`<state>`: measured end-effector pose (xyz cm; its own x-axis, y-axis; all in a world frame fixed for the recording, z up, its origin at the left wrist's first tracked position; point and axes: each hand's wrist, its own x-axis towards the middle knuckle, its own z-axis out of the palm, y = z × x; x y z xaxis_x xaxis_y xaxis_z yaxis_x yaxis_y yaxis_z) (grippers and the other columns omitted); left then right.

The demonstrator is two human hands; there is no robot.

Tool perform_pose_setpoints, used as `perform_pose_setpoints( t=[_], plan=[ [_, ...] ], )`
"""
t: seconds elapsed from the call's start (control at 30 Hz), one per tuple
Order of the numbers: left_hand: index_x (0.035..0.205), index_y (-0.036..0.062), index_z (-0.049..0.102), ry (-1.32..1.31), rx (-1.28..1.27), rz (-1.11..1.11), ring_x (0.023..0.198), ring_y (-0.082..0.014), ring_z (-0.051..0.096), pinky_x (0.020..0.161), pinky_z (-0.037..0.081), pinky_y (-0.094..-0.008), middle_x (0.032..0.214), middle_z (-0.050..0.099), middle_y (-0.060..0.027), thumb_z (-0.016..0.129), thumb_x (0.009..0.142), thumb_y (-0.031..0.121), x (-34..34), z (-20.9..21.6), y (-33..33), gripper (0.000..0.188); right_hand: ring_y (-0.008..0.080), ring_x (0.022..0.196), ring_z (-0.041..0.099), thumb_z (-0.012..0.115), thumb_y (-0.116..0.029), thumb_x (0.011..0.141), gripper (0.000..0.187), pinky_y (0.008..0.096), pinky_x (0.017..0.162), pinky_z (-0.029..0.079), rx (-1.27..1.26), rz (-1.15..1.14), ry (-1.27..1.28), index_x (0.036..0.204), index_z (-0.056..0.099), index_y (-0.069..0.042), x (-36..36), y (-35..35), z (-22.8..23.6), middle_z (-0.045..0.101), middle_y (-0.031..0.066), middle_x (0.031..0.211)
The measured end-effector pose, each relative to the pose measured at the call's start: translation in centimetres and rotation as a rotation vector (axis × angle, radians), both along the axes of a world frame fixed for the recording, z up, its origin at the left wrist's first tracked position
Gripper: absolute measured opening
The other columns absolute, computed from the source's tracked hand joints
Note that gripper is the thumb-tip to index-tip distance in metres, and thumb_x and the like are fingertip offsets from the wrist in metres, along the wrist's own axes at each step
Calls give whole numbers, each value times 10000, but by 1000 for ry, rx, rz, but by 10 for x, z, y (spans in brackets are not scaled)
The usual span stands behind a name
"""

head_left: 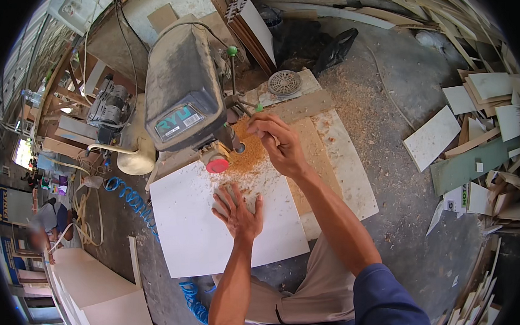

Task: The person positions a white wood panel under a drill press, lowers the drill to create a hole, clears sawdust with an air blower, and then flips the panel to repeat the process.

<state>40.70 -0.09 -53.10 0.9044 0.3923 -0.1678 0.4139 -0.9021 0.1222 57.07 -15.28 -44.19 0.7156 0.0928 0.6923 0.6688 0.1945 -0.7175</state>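
My left hand (239,215) lies flat on a white board (217,247), fingers spread, just below the red round switch (217,165) of a dusty drill press (180,96). Beside the press head, my right hand (281,145) is raised with its fingers curled around a feed lever, whose end they hide. Another lever's green knob (259,107) shows just above those fingers. Yellowish sawdust (248,154) is heaped around the drill and scattered over the board's far edge. Under the board, a brown wooden sheet (315,153) rests on a larger pale panel (355,175).
Stacked offcuts (486,103) and leaning boards crowd the right side. A blue coiled air hose (129,199) hangs at the left, near a compressor-like motor (111,105). Pale panels (102,288) stand at lower left. Farther left, a person (54,217) sits. A black bag (336,49) lies behind.
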Motion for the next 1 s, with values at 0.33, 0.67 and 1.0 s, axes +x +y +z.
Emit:
perform_pose_setpoints(
  t=[0.33, 0.67, 1.0],
  plan=[
    [1659, 152, 91, -8, 4, -8, 1566, -444, -95, 1217, -65, -665, 1708, -22, -230, 367, 980, 731, 0, 1, -2, 934, 190, 936, 624, 489, 128, 899, 267, 296, 828, 500, -15, 6, 16, 1076, 657, 18, -3, -5, 2, 661, 116, 1144],
    [1658, 140, 83, -37, -10, -19, 1563, -454, -97, 1213, -73, -668, 1706, -24, -238, 359, 971, 748, -1, 0, 1, 958, 282, 975, 661, 517, 99, 950, 257, 322, 844, 514, -56, -31, -91, 1140, 660, 2, 8, -5, 27, 679, 152, 1145],
    [1660, 140, 59, 6, -10, -18, 1562, -456, -100, 1210, -75, -671, 1705, -39, -240, 340, 972, 754, 0, -3, 4, 964, 225, 769, 664, 590, -99, 1031, 183, 343, 699, 510, -102, -124, 82, 1134, 697, 8, 97, 27, 92, 725, 140, 901]
  ],
)
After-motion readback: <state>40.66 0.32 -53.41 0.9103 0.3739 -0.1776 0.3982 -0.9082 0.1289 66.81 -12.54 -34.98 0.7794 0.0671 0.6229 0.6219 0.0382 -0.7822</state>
